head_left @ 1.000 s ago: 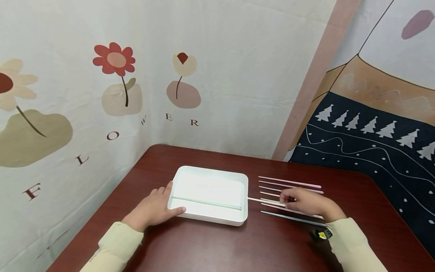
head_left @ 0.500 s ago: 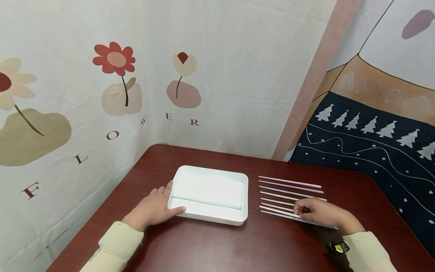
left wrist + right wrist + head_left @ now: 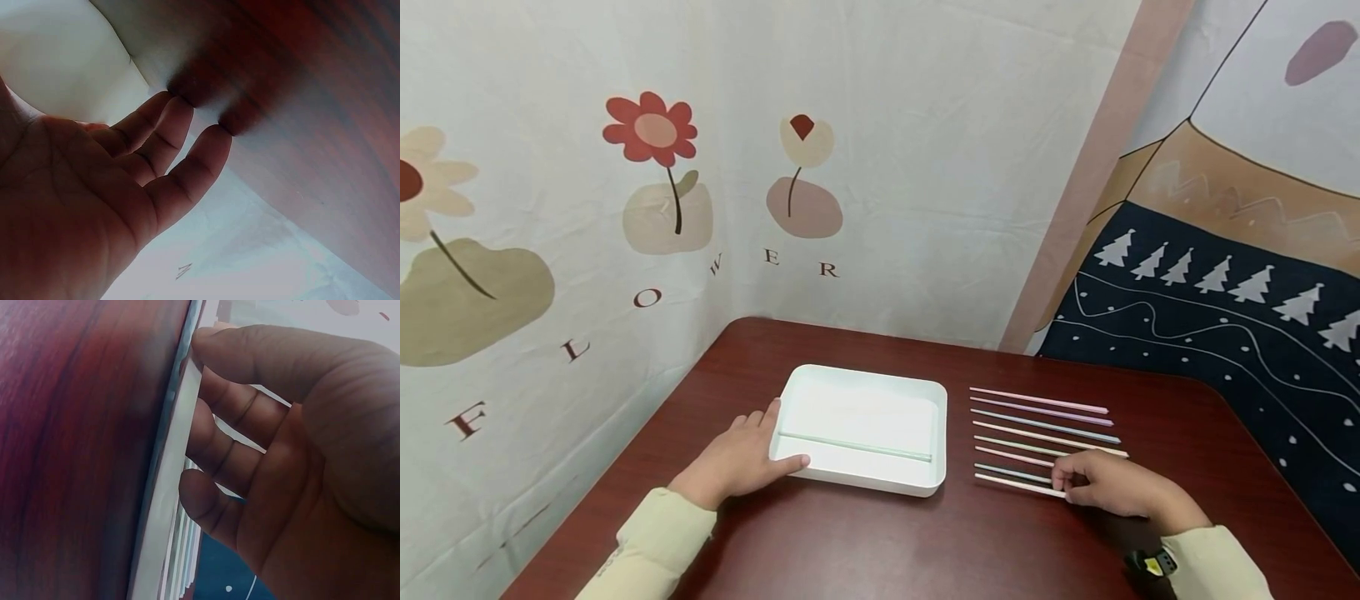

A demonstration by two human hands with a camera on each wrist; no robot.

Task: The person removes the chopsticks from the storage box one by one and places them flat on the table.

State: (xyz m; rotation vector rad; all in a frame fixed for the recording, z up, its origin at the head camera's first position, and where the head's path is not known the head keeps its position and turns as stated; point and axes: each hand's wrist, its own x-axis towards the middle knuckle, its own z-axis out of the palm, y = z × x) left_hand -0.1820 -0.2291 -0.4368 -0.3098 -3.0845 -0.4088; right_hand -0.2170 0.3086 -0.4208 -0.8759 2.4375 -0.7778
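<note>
My right hand (image 3: 1112,487) pinches a cream chopstick (image 3: 1019,485) between thumb and fingertips, low over the table at the near side of a row of chopsticks. In the right wrist view the held chopstick (image 3: 164,506) shows flat sides, with a bluish one close beside it. My left hand (image 3: 741,458) rests against the left end of a white tray (image 3: 880,483), its thumb at the near rim. The left wrist view shows the left fingers (image 3: 187,178) loosely extended beside the tray. A pale green chopstick (image 3: 857,447) lies lengthwise inside the tray.
Several pastel chopsticks lie roughly parallel right of the tray, including a pink one (image 3: 1037,401), a purple one (image 3: 1045,412) and a blue one (image 3: 1045,425). The dark red table (image 3: 865,550) meets printed cloths at its back and left.
My right hand has moved right and toward the near edge, carrying the cream chopstick from beside the tray across the row to its near side. My left hand and the tray stay put.
</note>
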